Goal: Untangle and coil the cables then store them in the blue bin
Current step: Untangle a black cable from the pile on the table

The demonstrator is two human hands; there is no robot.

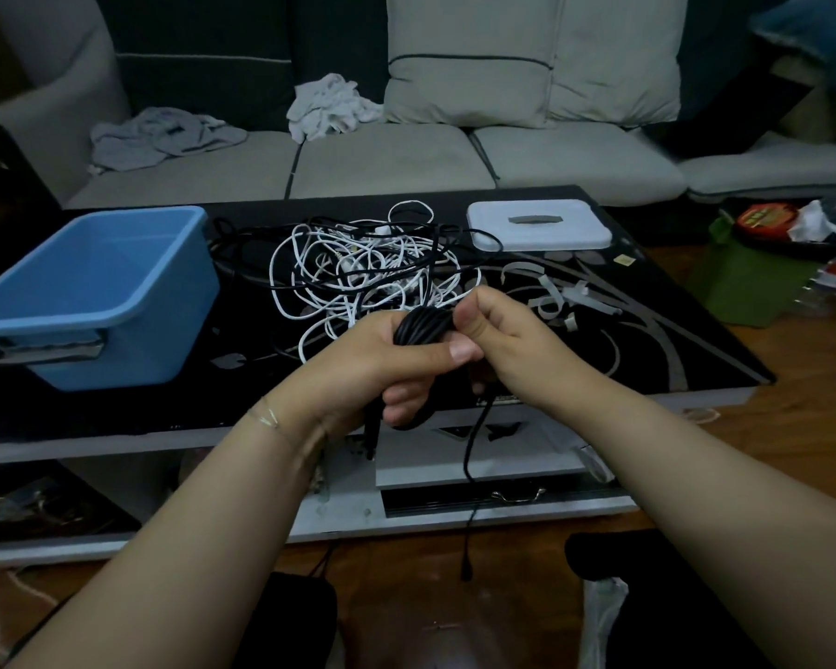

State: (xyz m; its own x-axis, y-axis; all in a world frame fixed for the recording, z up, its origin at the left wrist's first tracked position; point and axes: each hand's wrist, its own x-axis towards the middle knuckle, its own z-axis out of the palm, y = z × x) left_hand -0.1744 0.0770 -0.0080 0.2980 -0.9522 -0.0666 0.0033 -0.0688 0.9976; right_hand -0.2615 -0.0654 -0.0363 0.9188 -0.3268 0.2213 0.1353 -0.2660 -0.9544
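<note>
- Your left hand (397, 359) grips a black coil (423, 325) of cable above the near edge of the desk (647, 340); its thumb lies across the front of the loops and its fingers (406, 403) are curled under them.
- Your right hand (498, 321) pinches the top of the same coil, fingers closed on the strands just right of the left thumb.
- A loose black tail (471, 456) hangs from the coil, down past the desk front towards the floor; its plug end dangles free.
- Expect the black cable to be light, limp and somewhat springy. The loops are likely to spread if you relax the grip, so keep the bundle clamped across all strands, not on one.
- Take up the tail close to the coil and feed it in short lengths; pulling from the plug end may swing it against the desk.
- The tangled cables (358, 268), mostly white with some black strands through them, lie in the middle of the desk, just beyond your hands. Whether the held cable is fully clear of the heap cannot be told.
- The blue bin (93, 292) stands at the left of the desk, beside the tangle, with no cable visible inside.
- White strips (565, 292), possibly ties, lie on the desk right of your hands; a white lid (541, 224) lies at the far right.
</note>
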